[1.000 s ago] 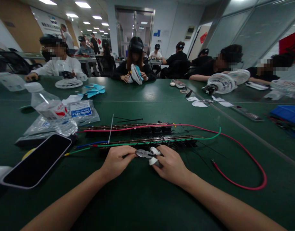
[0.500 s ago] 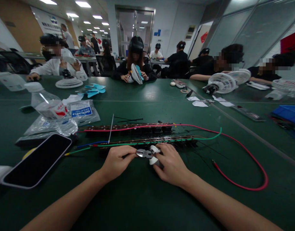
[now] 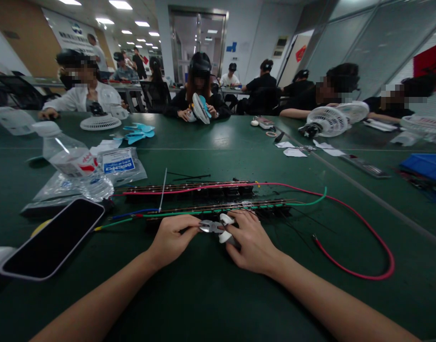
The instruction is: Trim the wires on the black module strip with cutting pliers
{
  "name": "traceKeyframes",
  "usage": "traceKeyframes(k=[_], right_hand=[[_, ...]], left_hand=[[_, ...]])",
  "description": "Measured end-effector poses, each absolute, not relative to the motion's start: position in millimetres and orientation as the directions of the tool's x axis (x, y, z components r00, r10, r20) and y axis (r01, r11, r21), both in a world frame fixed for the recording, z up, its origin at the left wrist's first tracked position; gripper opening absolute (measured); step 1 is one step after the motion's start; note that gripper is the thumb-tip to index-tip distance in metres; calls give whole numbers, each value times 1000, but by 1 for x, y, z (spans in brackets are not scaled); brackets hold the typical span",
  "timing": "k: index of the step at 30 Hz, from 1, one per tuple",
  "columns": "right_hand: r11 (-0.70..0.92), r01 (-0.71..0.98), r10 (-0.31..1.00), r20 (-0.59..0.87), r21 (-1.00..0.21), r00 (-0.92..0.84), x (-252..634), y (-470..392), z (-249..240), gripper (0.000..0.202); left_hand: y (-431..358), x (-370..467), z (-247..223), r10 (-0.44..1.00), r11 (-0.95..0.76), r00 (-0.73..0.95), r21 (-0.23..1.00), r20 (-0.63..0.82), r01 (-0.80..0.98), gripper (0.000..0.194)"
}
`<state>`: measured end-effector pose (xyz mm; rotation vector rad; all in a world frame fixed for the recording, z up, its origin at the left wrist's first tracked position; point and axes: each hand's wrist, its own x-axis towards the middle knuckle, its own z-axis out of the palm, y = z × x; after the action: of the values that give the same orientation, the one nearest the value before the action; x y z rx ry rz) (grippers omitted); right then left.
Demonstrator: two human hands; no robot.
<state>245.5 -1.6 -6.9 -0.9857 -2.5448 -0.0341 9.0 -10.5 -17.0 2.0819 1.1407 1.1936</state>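
Note:
My right hand [image 3: 255, 242] is closed around the white handles of a pair of diagonal cutters [image 3: 210, 226], whose metal jaws point left. At the jaw tips, my left hand [image 3: 173, 240] pinches with thumb and forefinger; what lies between them is too small to make out. Just beyond both hands runs a black terminal strip [image 3: 218, 208] with a green wire [image 3: 312, 203] along it. Behind that lies a second black strip [image 3: 225, 190] with a red wire [image 3: 376, 232] that curves round to the right. A pale cable tie [image 3: 163, 190] sticks up at the near strip's left end.
To the left are a phone [image 3: 56, 237], a plastic bottle [image 3: 73, 161] and a clear bag with a blue label [image 3: 118, 161]. Blue fan blades [image 3: 138, 133], white fan parts [image 3: 100, 123] and a blue tray [image 3: 424, 167] lie farther off. Several people sit around the table.
My hands and the cutters hold nearly the same pose, and the view has shifted slightly. At the far left, a person's raised hand has come down.

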Motion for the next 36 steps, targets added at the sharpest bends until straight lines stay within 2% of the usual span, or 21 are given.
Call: traceKeyframes(k=[7,36], right_hand=[[739,662,661,326,-126,-676,245,-3,-4,33],[760,643,623,388,-93,-680,244,0,-8,26]], left_hand=[[-11,11,-17,832,-555,247,728,498,402,15],[-11,10,-17,829,-559,276,740,487,373,15]])
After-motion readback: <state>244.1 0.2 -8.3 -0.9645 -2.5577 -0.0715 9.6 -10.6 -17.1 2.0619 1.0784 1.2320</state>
